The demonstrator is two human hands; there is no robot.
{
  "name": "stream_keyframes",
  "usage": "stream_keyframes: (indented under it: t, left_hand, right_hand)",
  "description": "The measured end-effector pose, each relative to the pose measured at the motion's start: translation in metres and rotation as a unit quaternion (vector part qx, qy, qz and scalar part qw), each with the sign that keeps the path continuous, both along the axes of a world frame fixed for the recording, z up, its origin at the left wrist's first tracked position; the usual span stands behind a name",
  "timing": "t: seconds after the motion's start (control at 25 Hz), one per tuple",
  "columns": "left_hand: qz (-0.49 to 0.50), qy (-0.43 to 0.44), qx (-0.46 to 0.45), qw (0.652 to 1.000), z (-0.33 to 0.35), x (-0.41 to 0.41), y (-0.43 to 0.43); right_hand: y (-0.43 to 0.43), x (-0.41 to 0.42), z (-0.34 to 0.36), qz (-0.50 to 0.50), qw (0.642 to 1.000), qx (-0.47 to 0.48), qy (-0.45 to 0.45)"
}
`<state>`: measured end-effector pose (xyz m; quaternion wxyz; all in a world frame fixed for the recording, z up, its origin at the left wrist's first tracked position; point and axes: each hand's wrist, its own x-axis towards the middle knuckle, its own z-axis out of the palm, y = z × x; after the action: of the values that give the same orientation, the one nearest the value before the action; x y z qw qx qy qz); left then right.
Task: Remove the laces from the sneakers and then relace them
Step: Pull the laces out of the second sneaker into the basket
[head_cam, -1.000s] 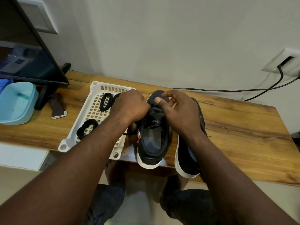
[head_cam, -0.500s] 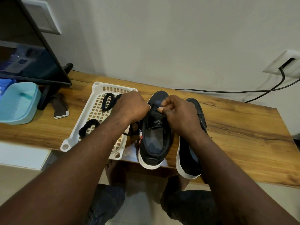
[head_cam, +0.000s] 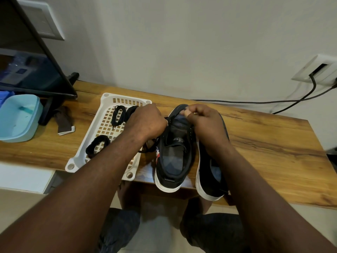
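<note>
Two black sneakers with white soles stand side by side on the wooden table, heels toward me. Over the toe end of the left sneaker [head_cam: 174, 152] both hands work. My left hand [head_cam: 145, 122] is curled at the shoe's left eyelet row and holds a black lace [head_cam: 148, 149] that trails down beside the shoe. My right hand [head_cam: 204, 119] pinches something small at the front of the tongue; what it pinches is hidden by the fingers. The right sneaker [head_cam: 209, 172] is mostly covered by my right forearm.
A white perforated tray [head_cam: 107, 99] left of the shoes holds coiled black laces [head_cam: 97, 146]. Further left are a folded brown cloth [head_cam: 64, 120], a light-blue tub [head_cam: 18, 117] and a monitor [head_cam: 31, 70]. A black cable [head_cam: 255, 102] runs along the wall to a socket.
My right hand's fingers curled from spread over the toe into a pinch at the tongue front. My left hand stayed at the left eyelets.
</note>
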<state>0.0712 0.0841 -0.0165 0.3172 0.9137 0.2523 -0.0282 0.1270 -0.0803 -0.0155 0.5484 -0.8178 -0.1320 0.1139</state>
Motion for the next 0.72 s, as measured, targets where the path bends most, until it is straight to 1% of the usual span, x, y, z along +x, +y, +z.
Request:
stream_keyframes:
  t: [0.04, 0.08, 0.12, 0.16, 0.2, 0.24, 0.28, 0.32, 0.4, 0.44, 0.52, 0.56, 0.6, 0.68, 0.72]
  left_hand:
    - [0.001, 0.002, 0.001, 1.000, 0.000, 0.000, 0.000]
    - [0.002, 0.004, 0.001, 1.000, 0.000, 0.000, 0.000]
    - [0.003, 0.003, 0.001, 1.000, 0.000, 0.000, 0.000]
    - [0.005, 0.002, 0.001, 1.000, -0.001, 0.000, 0.001]
    - [0.007, 0.001, 0.000, 1.000, -0.001, 0.000, 0.000]
    - [0.008, 0.001, 0.000, 1.000, -0.001, 0.000, 0.000]
    - [0.008, 0.003, 0.000, 1.000, 0.000, 0.000, 0.000]
    - [0.008, 0.005, -0.001, 1.000, 0.000, 0.000, 0.000]
    - [0.007, 0.005, -0.002, 1.000, 0.002, -0.001, -0.001]
    - [0.005, 0.005, -0.001, 1.000, 0.003, -0.002, -0.002]
    - [0.004, 0.004, 0.001, 1.000, 0.004, -0.003, -0.003]
    - [0.004, 0.002, 0.002, 1.000, 0.004, -0.003, -0.003]
    - [0.003, -0.001, 0.003, 1.000, 0.004, -0.003, -0.003]
    - [0.001, -0.011, -0.004, 1.000, 0.004, -0.003, -0.002]
    - [0.003, -0.014, -0.012, 1.000, 0.004, -0.002, -0.002]
  right_hand:
    - [-0.003, 0.004, 0.009, -0.034, 0.986, 0.147, 0.074]
    - [-0.006, 0.007, 0.019, -0.053, 0.948, 0.274, 0.154]
    - [-0.009, 0.009, 0.027, -0.076, 0.911, 0.350, 0.202]
    - [-0.011, 0.011, 0.029, -0.104, 0.904, 0.364, 0.201]
    - [-0.012, 0.011, 0.029, -0.129, 0.940, 0.290, 0.128]
    - [-0.012, 0.011, 0.024, -0.125, 0.980, 0.151, 0.016]
    - [-0.010, 0.009, 0.015, -0.097, 0.992, 0.014, -0.084]
    - [-0.007, 0.005, 0.008, -0.062, 0.986, -0.089, -0.129]
    - [-0.002, -0.003, -0.002, 0.017, 0.972, -0.184, -0.145]
    - [0.001, -0.006, -0.005, 0.053, 0.957, -0.236, -0.158]
    - [0.004, -0.011, -0.010, 0.103, 0.903, -0.357, -0.215]
    - [0.005, -0.011, -0.011, 0.115, 0.889, -0.381, -0.225]
    - [0.005, -0.010, -0.012, 0.113, 0.895, -0.375, -0.216]
    - [0.004, -0.005, -0.009, 0.077, 0.931, -0.297, -0.199]
    - [0.003, -0.002, -0.006, 0.041, 0.953, -0.234, -0.189]
